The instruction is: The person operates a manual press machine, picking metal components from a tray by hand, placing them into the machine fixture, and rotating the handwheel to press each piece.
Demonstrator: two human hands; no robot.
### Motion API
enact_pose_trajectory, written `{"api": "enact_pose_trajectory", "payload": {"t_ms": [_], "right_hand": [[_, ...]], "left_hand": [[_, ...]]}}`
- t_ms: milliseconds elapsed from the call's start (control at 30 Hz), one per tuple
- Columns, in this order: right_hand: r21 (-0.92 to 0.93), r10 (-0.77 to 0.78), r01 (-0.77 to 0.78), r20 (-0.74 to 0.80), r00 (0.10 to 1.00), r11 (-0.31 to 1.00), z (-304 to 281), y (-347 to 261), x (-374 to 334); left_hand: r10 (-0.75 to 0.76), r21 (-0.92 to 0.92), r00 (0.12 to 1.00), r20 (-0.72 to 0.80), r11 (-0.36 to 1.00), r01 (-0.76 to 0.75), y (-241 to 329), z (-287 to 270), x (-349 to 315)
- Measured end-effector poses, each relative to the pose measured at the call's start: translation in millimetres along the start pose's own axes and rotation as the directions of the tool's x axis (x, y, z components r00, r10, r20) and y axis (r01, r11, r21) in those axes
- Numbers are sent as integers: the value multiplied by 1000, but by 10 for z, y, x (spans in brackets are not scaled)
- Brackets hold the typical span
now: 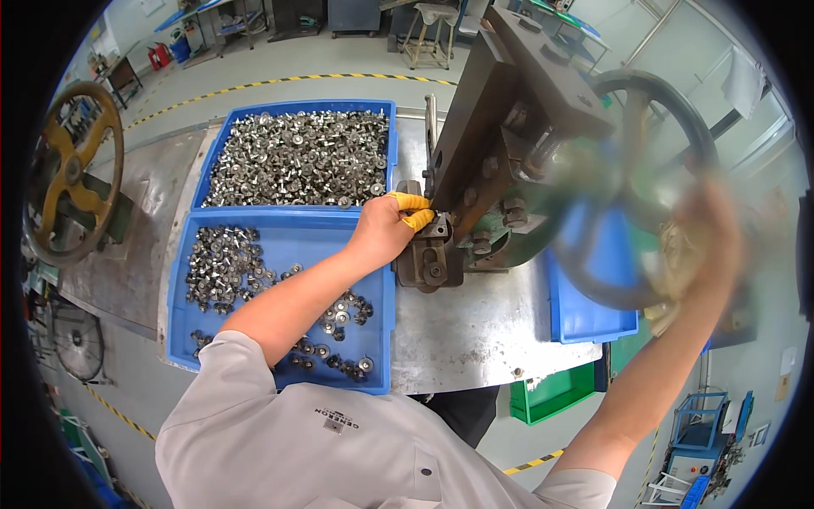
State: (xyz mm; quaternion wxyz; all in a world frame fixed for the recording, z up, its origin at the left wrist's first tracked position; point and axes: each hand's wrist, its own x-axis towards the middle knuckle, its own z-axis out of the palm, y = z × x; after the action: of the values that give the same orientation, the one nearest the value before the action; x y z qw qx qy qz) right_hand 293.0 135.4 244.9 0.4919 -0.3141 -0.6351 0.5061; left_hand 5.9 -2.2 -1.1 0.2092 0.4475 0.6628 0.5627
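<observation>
My left hand, with yellow covers on its fingertips, is at the die under the ram of a dark manual press. Its fingers are pinched together; whatever is between them is too small or hidden to name. Over on the right, my right hand is smeared by motion at the rim of the press's large handwheel. Its fingers do not show clearly. Something pale and cloth-like, also blurred, is beside that hand on the rim. The press's lower part is partly smeared too.
Left of the press, a blue tray is heaped with small metal parts. A nearer blue tray has scattered ones. At the right are a blue bin and a lower green bin. Another handwheel stands far left.
</observation>
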Motion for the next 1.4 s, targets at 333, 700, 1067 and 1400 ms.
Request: {"api": "enact_pose_trajectory", "payload": {"t_ms": [333, 700, 1067, 1400], "right_hand": [[-114, -75, 71, -35, 997, 991, -186, 18, -88], [5, -448, 462, -239, 862, 887, -245, 1687, -833], [-153, -48, 32, -102, 994, 988, -345, 439, -420], [-235, -36, 26, -40, 999, 972, -102, 55, -131]], "left_hand": [[-78, -57, 990, 115, 995, 85, 87, -42, 81], [-79, -25, 991, 110, 996, 83, 54, -84, 106], [-179, 389, 956, 231, 918, 78, -177, -1040, -242], [-256, 498, 893, 370, 866, 42, -140, -925, -609]]}}
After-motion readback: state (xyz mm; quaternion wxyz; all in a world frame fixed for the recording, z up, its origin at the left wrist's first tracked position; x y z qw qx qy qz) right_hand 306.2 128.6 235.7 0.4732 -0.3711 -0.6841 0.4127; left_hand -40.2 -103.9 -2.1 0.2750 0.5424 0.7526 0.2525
